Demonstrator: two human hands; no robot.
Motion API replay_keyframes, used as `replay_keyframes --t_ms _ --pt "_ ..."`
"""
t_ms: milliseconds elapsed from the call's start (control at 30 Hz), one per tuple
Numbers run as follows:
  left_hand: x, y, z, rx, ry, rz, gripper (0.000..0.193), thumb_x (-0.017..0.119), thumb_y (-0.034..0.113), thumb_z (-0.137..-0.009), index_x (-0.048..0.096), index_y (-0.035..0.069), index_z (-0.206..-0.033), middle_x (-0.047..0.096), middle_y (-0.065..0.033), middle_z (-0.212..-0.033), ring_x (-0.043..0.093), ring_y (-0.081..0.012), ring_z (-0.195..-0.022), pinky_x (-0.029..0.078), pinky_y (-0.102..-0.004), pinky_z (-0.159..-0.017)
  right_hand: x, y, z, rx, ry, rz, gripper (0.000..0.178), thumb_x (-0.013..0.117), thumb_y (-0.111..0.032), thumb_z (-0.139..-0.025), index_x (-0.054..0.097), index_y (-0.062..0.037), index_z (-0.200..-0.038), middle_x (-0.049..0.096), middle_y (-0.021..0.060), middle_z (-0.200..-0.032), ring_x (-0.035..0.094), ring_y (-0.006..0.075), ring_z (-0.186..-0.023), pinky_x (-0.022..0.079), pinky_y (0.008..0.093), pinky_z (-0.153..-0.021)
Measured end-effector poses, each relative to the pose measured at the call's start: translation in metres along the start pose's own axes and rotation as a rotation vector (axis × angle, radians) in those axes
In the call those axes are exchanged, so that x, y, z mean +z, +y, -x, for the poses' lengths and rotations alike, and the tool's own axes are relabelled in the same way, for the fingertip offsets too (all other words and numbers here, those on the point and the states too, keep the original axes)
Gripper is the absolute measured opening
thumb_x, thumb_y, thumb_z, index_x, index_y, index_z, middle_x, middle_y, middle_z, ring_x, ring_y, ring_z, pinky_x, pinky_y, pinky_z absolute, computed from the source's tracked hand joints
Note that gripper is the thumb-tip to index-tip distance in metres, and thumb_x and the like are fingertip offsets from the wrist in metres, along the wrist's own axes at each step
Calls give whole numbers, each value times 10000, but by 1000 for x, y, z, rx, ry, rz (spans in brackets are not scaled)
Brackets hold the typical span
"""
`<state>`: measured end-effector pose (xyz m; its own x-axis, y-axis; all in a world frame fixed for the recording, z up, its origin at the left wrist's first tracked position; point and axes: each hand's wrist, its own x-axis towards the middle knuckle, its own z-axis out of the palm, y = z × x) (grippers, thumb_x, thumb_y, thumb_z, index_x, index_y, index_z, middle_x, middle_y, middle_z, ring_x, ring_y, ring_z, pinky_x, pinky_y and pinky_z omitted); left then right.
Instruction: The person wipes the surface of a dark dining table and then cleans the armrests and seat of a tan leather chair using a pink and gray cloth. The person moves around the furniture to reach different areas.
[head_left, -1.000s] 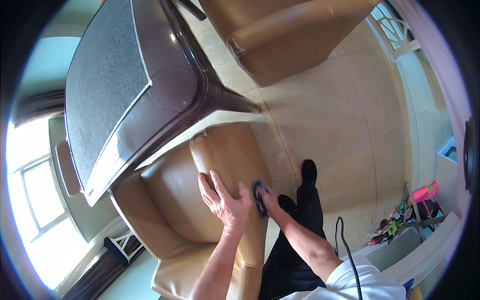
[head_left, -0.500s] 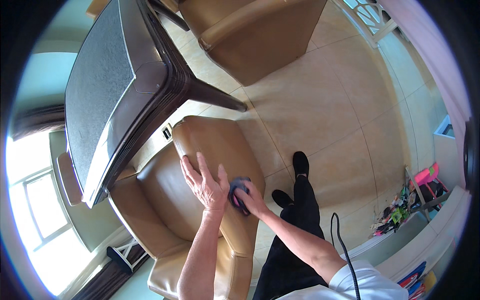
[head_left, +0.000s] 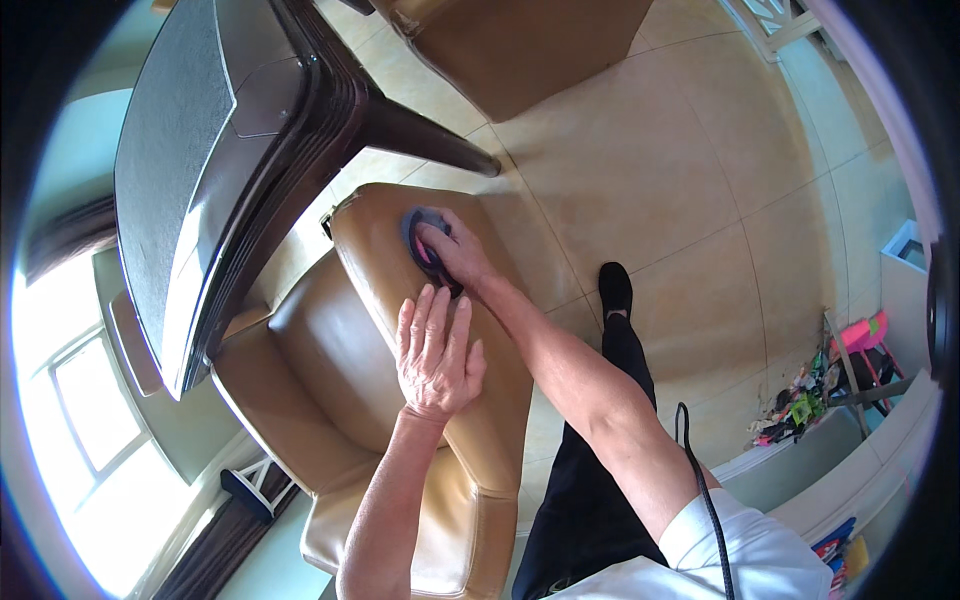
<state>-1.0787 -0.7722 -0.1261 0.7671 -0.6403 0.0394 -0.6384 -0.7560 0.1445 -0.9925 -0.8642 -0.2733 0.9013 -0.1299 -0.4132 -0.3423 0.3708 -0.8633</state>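
Observation:
A tan leather armchair (head_left: pixel 345 330) stands beside a dark table. My right hand (head_left: pixel 458 255) grips a dark grey, rounded pad with a pink part (head_left: pixel 424 232) and presses it on the top of the armrest, close to its front end. Whether the pad is a cloth or a brush I cannot make out. Just behind it, my left hand (head_left: pixel 438 365) lies on the same armrest with its fingers stretched out and nothing in them. Its fingertips come close to the pad's lower edge.
The dark table (head_left: pixel 180 170) with a grey top rises on the left, its leg (head_left: pixel 435 138) slanting out past the chair. A second tan chair (head_left: pixel 520 50) stands beyond. A black cord (head_left: pixel 700 470) hangs by my right arm. Mixed colourful items (head_left: pixel 805 400) lie at the right.
My right hand has slid the pad forward along the armrest towards its front end. My left hand has shifted slightly right and its fingers have drawn closer together.

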Motion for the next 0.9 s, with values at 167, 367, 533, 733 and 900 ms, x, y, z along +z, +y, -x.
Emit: replay_keyframes --t_ms 167,367,533,733,900 --pt "6 0 1 -7 26 56 437 594 222 -885 686 10 -1256 645 -190 -1306 551 -386 -1322 288 -563 -1213 -27 43 96 5 -27 -60 413 649 -318 -962 629 -11 -1238 672 237 -1164 640 382 -1103 489 443 -954" --pt "-1 -2 2 -1 19 67 357 607 185 -865 728 10 -1152 719 -137 -1131 611 -347 -1241 292 -546 -1213 -32 34 250 163 78 -49 410 621 -211 -935 606 -18 -1297 624 207 -1271 583 353 -1201 428 425 -1065" --pt "1 -2 0 7 28 57 331 594 175 -880 732 5 -1128 727 -138 -1078 622 -350 -1221 291 -544 -1213 -29 22 196 89 91 121 394 627 -253 -942 632 -24 -1263 631 229 -1246 574 395 -1195 436 451 -1047" --pt "5 0 -3 39 32 33 332 574 166 -888 731 3 -1132 727 -138 -1043 626 -368 -1197 281 -574 -1209 -30 35 136 -65 225 174 390 650 -309 -948 660 -8 -1195 661 247 -1156 597 419 -1110 460 477 -973" --pt "0 -3 -1 53 8 -30 319 623 154 -844 739 14 -1106 718 -109 -1041 618 -327 -1205 300 -552 -1208 -37 81 247 175 201 101 329 606 -260 -988 633 -21 -1213 652 207 -1120 613 347 -1083 467 424 -967"
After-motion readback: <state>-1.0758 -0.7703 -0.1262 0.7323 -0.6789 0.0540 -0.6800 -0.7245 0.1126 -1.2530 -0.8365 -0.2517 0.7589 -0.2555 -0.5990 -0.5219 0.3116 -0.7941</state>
